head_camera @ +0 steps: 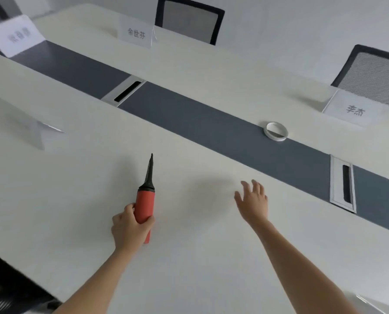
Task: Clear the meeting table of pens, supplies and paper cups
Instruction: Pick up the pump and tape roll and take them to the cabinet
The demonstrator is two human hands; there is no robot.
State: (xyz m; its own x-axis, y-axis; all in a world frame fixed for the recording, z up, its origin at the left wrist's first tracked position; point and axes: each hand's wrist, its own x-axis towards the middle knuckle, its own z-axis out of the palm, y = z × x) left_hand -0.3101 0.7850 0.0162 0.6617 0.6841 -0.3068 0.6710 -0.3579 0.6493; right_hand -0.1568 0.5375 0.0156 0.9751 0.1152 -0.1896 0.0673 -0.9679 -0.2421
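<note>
A red hand pump (143,207) with a tapered black nozzle is held just below the middle of the frame, above the white meeting table (189,268). Its lower barrel is wrapped by the fingers and thumb of the left hand (130,227), and the nozzle is pointed up the frame. The pump is judged to be light, rigid plastic with a smooth, somewhat slippery barrel. The thick red body is the better place to hold it, since the thin nozzle would give little purchase and might flex.

To the right of centre, the right hand (253,200) is spread wide, fingers straight, with nothing held. It is stretched toward a roll of white tape (277,138) lying flat on the grey centre strip (189,109), well apart from the fingertips. The roll is judged light and stiff, and is best pinched across its rim or hooked through its open middle.

Two cable ports (124,90) (343,183) are set in the strip. Folded name cards (345,109) (136,34) are stood along the far edge, and another is seen at the upper left. Two mesh-backed chairs (190,19) (374,71) are placed behind them. No pens or paper cups are seen.
</note>
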